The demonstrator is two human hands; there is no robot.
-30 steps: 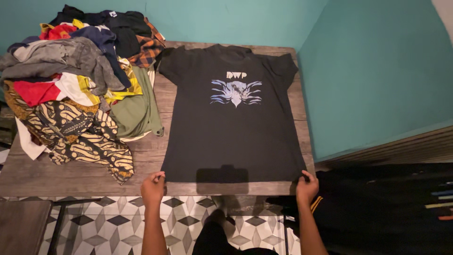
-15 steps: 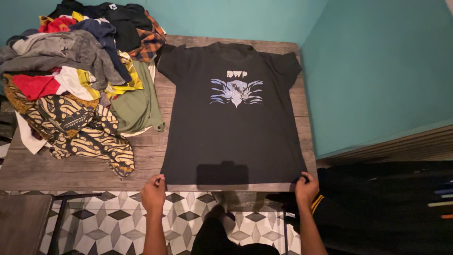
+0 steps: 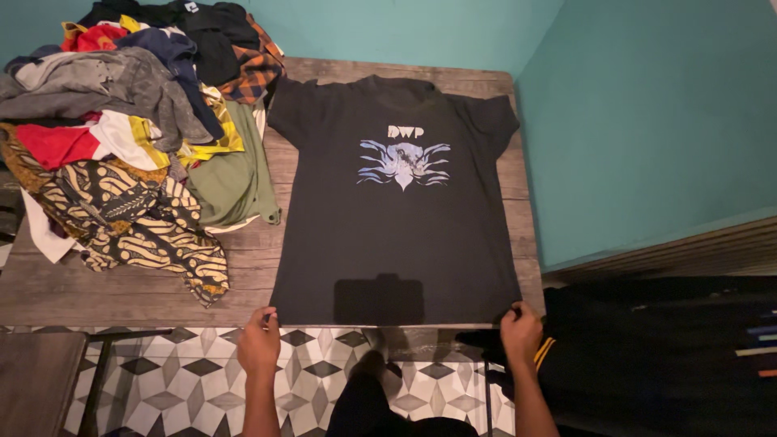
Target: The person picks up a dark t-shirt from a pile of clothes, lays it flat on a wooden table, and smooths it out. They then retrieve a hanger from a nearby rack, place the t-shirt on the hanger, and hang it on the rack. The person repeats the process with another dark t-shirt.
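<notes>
Teal-walled corner, wooden table (image 3: 243, 267) with black t-shirt (image 3: 396, 218) spread flat, print up, left hand (image 3: 259, 344) and right hand (image 3: 520, 332) each pinching a hem corner, nothing folded yet, big clothes pile (image 3: 121, 137) left to sort.

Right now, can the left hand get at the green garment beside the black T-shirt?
Probably yes: the left hand holds the black T-shirt hem, and only bare table lies toward the green garment.
</notes>
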